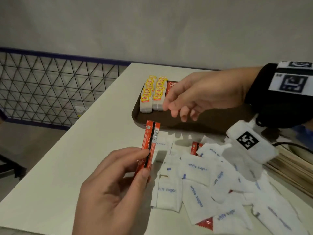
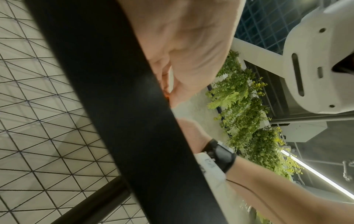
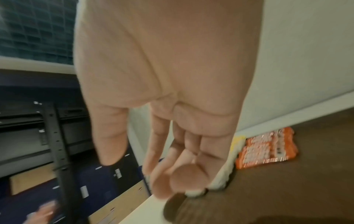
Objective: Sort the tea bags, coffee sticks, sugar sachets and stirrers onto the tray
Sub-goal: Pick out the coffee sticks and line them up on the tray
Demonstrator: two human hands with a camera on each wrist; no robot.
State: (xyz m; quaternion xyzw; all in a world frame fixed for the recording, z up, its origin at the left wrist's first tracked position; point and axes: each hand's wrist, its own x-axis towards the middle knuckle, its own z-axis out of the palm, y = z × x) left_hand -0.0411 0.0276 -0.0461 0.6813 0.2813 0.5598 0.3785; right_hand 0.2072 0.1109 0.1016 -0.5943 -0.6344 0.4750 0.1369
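Note:
My left hand (image 1: 118, 184) pinches a red coffee stick (image 1: 149, 145) and holds it upright above the white table, just short of the tray. My right hand (image 1: 194, 97) hovers over the dark brown tray (image 1: 211, 122) with loose fingers and nothing in it. On the tray lie two rows of yellow-tagged tea bags (image 1: 153, 94) and red coffee sticks (image 3: 268, 149) beside them. White sugar sachets (image 1: 196, 173) are scattered on the table, with another red coffee stick (image 1: 194, 148) among them. The left wrist view shows only the palm (image 2: 191, 45) behind a black strap.
Wooden stirrers (image 1: 291, 168) lie in a pile at the right edge of the table. A wire mesh fence (image 1: 50, 92) stands beyond the table's left edge. A white wrist camera with a marker (image 1: 249, 141) hangs below my right wrist.

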